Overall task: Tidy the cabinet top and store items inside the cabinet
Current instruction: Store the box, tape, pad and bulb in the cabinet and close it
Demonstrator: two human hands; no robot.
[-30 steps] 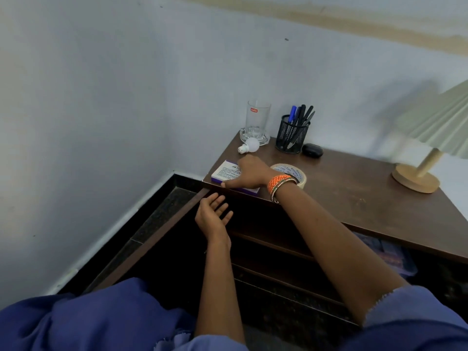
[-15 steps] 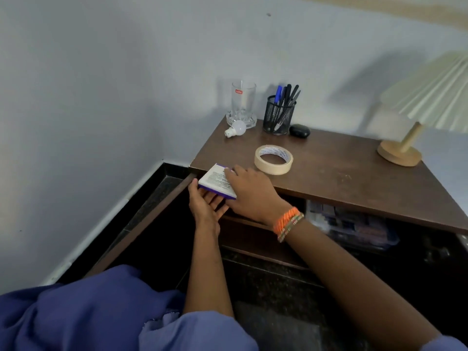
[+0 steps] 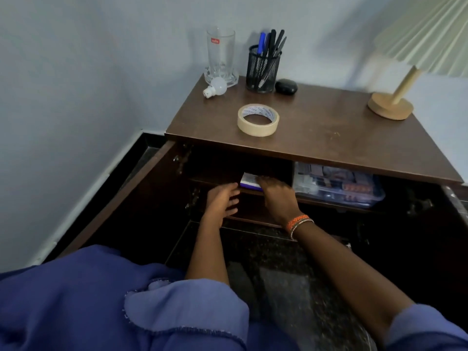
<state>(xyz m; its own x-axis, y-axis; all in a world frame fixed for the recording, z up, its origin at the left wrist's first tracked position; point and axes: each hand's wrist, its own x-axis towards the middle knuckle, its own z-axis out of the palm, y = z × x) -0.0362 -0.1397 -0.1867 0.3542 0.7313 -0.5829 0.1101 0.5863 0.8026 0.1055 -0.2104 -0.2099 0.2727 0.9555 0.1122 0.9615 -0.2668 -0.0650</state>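
Placing a small box on the upper shelf inside the open cabinet.

From left of the frame: the left hand [image 3: 222, 198] rests at the shelf [image 3: 215, 182] edge, fingers [image 3: 234, 192] loosely spread, touching the box [image 3: 249, 180] at most by its tips. The right hand [image 3: 274, 192] covers the box at centre; whether its fingers pinch or only press cannot be told. The box overhangs the shelf lip, so an early release could tip it out. Above, tape [image 3: 258, 119], bulb [image 3: 215, 87], glass [image 3: 221, 57], pen holder [image 3: 263, 68], black case [image 3: 286, 86] and lamp [image 3: 391, 105] remain on the cabinet top [image 3: 329, 133]; the bulb may roll if jolted.
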